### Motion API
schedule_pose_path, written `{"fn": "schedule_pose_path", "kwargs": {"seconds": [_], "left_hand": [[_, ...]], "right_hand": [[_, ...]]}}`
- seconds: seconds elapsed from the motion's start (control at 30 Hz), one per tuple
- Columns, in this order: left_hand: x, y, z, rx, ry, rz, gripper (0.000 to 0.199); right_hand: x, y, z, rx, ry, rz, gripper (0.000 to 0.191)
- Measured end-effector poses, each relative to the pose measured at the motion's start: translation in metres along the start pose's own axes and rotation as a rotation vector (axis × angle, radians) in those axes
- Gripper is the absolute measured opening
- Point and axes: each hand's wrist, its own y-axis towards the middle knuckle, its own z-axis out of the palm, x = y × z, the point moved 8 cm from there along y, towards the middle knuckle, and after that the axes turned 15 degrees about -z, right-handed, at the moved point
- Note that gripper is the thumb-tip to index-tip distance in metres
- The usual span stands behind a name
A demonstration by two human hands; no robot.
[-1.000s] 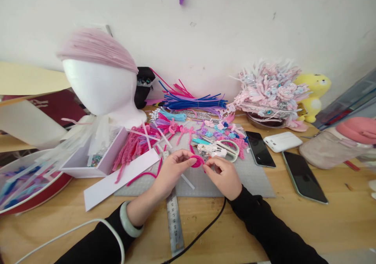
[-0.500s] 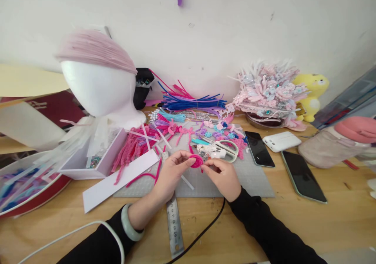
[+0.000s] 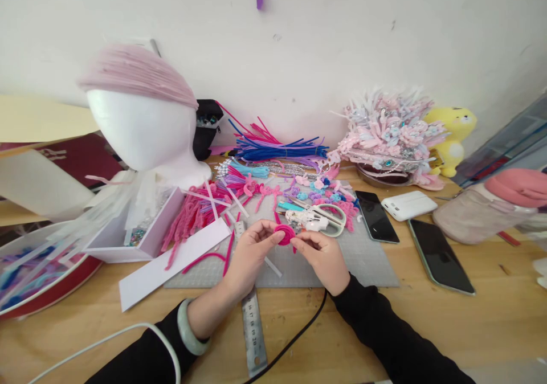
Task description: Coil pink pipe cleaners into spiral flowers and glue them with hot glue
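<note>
Between my two hands is a hot-pink pipe cleaner (image 3: 285,233) wound into a flat, round coil. My left hand (image 3: 256,253) pinches the coil's left side between thumb and fingers. On the right side, my right hand (image 3: 321,257) pinches its edge, near a short end that hangs down. Both hands are above a grey cutting mat (image 3: 359,264). Just behind them lie white-handled scissors (image 3: 337,219) and a white glue gun (image 3: 305,220). A steel ruler (image 3: 253,333) sticks out from under my left forearm.
A white foam head (image 3: 141,127) with pink strands stands at back left, near a white box (image 3: 128,252) and red-rimmed bowl (image 3: 81,276). Bundled pipe cleaners (image 3: 277,149) lie behind. Right are a pink floral headpiece (image 3: 388,133), two phones (image 3: 440,256), a power bank (image 3: 409,205) and a bottle (image 3: 465,216).
Both hands keep their pinch on the pink coil, with only a slight shift of the fingers. The whole view has moved very slightly.
</note>
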Motion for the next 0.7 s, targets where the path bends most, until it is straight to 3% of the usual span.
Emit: {"fn": "schedule_pose_path", "kwargs": {"seconds": [0.2, 0.53, 0.7], "left_hand": [[0.005, 0.002, 0.001, 0.002, 0.02, -0.035, 0.015], [0.007, 0.003, 0.008, 0.131, 0.052, -0.073, 0.015], [0.01, 0.004, 0.008, 0.134, 0.1, -0.128, 0.014]], "right_hand": [[-0.009, -0.001, 0.002, -0.02, 0.15, 0.119, 0.023], [-0.005, 0.004, -0.006, -0.018, 0.127, 0.142, 0.02], [-0.006, 0.005, -0.011, -0.052, 0.132, 0.156, 0.022]]}}
